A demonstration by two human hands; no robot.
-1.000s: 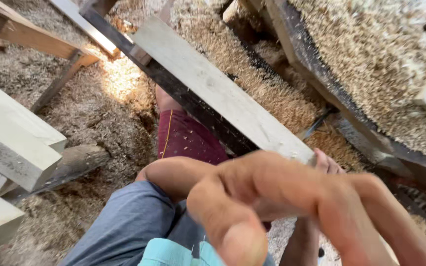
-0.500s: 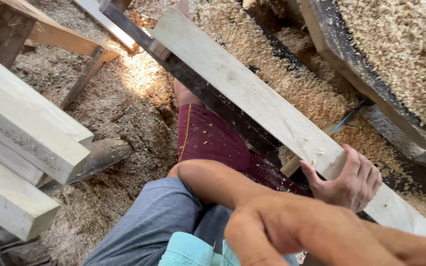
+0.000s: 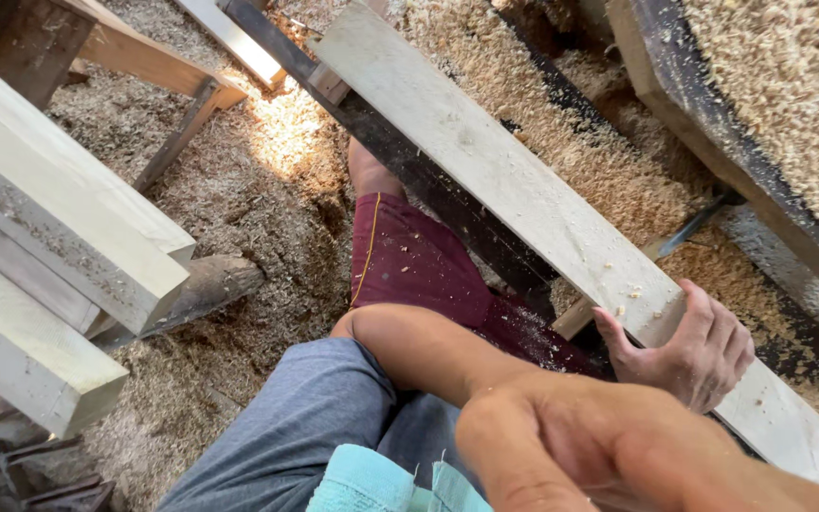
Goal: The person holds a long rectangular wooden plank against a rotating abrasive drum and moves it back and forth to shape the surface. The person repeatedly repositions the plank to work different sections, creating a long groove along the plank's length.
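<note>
A: What changes vs. 1 s ago?

B: Then the left hand (image 3: 599, 446) covers almost all of the right hand (image 3: 689, 356). Now it sits lower in the view, so the right hand shows well. It is on the plank (image 3: 485, 161), same place as 0.5 s ago.

A: Grip?

B: The right hand grasps the near edge of the plank, thumb at the side, fingers curled over the top. The left hand is too close to the lens and blurred, so I cannot tell if it is closed or loose.

A: Where is the plank exactly?

B: It runs diagonal from top centre to bottom right and lies along a dark rail (image 3: 409, 161). The hand is near its lower end. I judge the plank is held steady, not lifted.

A: Containers?

B: No box or bucket in view. The nearest thing is the dark-framed bed (image 3: 675, 85) at the upper right, heaped w/ wood shavings (image 3: 789, 95). Sawdust (image 3: 267, 199) covers the ground, and pale beams (image 3: 59, 237) are stacked at the left.
</note>
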